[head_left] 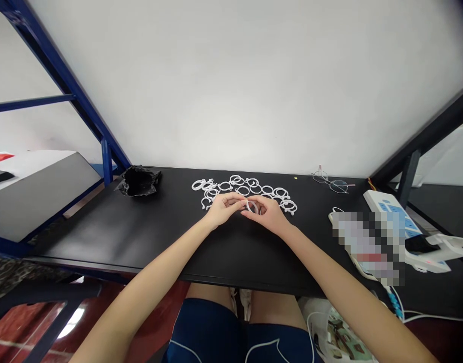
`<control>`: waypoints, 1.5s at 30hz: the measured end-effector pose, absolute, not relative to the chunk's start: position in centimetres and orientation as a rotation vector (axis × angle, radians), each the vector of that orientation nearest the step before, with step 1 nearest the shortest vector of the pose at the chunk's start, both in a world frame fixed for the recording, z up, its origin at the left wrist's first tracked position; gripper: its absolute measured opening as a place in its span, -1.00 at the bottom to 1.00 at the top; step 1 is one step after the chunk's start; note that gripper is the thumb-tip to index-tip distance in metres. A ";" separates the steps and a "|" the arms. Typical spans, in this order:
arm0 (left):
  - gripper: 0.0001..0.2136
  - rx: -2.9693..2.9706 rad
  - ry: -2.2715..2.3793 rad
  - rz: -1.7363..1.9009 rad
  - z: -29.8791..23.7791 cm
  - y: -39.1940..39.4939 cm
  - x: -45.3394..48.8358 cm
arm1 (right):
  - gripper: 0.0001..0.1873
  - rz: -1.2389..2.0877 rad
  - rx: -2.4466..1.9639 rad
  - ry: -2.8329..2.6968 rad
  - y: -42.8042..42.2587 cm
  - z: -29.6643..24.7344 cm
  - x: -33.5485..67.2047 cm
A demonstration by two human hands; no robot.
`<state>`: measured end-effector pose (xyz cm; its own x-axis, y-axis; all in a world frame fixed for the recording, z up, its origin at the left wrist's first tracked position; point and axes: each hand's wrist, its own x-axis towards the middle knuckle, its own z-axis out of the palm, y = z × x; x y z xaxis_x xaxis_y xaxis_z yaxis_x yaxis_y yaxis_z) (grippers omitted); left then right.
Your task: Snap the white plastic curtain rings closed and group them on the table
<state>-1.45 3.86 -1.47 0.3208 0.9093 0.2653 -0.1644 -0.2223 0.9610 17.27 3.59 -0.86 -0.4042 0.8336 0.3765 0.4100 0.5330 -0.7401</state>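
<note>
Just above the black desk [231, 257], my left hand [225, 207] and my right hand [268, 214] meet over one white plastic ring [253, 206]. The fingers of my left hand pinch its left side near the top. My right hand is closed round the right side, thumb below and fingers above. Behind my hands lies a loose spread of several more white rings [237, 180] with small knobs where their ends meet. My fingers cover part of the held ring and some of those on the desk.
A crumpled black bag [139, 182] stands open at the back left. Eyeglasses [337, 186] lie at the back right, near a phone [361, 247] with a blurred screen, a white power strip [392, 214] and a white stand [430, 257]. Blue metal posts [85, 111] rise at the left.
</note>
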 end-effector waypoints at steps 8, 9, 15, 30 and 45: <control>-0.77 1.509 0.700 1.133 -1.0 3.6 -1.6 | -0.74 0.716 -1.040 -2.053 3.1 -0.7 17.2; -0.77 1.524 0.690 1.138 -1.0 3.6 -1.6 | -0.76 0.706 -1.025 -2.064 3.0 -0.6 17.2; -0.78 1.597 0.655 1.123 -1.1 3.6 -1.4 | -0.88 0.644 -0.996 -2.131 3.2 -0.8 17.0; -0.82 1.768 0.707 1.163 -1.2 3.6 -1.5 | -0.89 0.602 -1.054 -2.185 3.6 -1.2 17.2; -0.79 1.824 0.737 1.172 -1.4 3.7 -1.5 | -0.88 0.610 -1.085 -2.204 3.7 -1.1 17.2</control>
